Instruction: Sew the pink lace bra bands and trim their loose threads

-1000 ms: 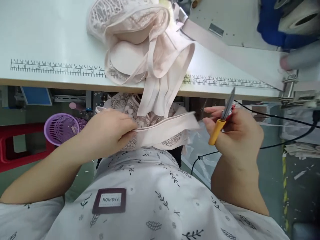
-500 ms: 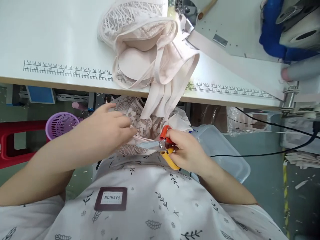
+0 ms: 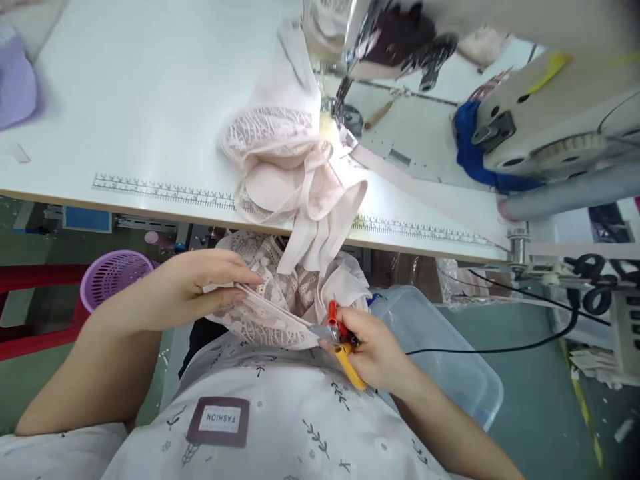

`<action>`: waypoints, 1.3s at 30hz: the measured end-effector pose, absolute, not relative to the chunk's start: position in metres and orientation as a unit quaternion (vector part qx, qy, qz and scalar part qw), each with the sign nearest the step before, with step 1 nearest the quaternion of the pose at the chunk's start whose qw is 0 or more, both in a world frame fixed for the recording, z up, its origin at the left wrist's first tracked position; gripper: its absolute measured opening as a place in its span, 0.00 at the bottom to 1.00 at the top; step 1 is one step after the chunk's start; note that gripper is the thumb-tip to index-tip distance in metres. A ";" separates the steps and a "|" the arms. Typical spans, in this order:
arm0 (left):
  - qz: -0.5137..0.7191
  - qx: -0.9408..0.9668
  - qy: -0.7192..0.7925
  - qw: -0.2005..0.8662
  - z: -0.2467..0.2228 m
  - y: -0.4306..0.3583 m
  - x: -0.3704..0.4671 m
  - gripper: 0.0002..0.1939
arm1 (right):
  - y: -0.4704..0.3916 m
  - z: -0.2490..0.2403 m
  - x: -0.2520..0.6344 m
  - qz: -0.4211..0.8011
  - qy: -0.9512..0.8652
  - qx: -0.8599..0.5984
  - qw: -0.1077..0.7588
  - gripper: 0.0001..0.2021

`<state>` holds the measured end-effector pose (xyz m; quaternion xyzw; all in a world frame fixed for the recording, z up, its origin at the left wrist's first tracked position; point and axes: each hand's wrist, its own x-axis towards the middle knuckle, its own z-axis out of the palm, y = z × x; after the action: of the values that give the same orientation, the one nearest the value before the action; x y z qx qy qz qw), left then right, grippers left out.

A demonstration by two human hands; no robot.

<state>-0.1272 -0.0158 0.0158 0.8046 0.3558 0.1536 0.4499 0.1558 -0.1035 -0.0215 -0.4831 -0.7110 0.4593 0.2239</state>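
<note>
Over my lap hangs a pale pink lace bra [image 3: 267, 319], its edge stretched between my hands. My left hand [image 3: 213, 283] pinches that edge between thumb and fingers at the left. In my right hand [image 3: 375, 347] are scissors [image 3: 346, 353] with one red and one yellow handle; their blades lie at the right end of the edge, partly covered by cloth, so I cannot tell how far apart they are. Another pale pink bra [image 3: 280, 187] with padded cups rests above, on the white table [image 3: 165, 133], its straps hanging over the front edge.
A sewing machine [image 3: 400, 40] stands at the top right, near a wooden-handled tool [image 3: 379, 115]. A printed ruler [image 3: 165, 190] runs along the table's front. Below are a purple basket [image 3: 113, 277], a red stool [image 3: 45, 273], a clear plastic bin [image 3: 450, 360] and a black cable [image 3: 480, 350].
The view has shifted, showing more of the table and machine. My left hand has taken hold of the bra's edge and pulled it taut. The scissors have moved to its right end.
</note>
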 end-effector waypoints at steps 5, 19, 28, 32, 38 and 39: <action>0.249 0.753 0.386 0.471 0.015 -0.031 -0.107 0.20 | -0.109 -0.024 0.158 0.455 -0.710 -0.496 0.207 0.11; 0.347 0.799 0.275 0.406 0.007 -0.036 -0.033 0.26 | -0.068 0.022 0.160 0.423 -0.639 -0.489 0.418 0.10; 0.336 0.831 0.350 0.272 0.003 -0.043 -0.041 0.10 | -0.055 0.021 0.146 0.413 -0.642 -0.500 0.410 0.09; 0.339 0.834 0.361 0.243 0.002 -0.041 -0.037 0.05 | -0.052 0.020 0.142 0.423 -0.632 -0.499 0.415 0.11; 0.317 0.694 0.474 0.439 0.003 -0.035 -0.047 0.07 | -0.053 0.010 0.150 0.464 -0.640 -0.473 0.390 0.14; 0.319 0.650 0.492 0.484 0.002 -0.034 -0.050 0.08 | -0.056 0.005 0.154 0.471 -0.644 -0.476 0.370 0.16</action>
<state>-0.0502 -0.0344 0.0021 0.6496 0.4918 0.3187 0.4844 0.1539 -0.0562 0.0054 -0.4761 -0.6437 0.4714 0.3700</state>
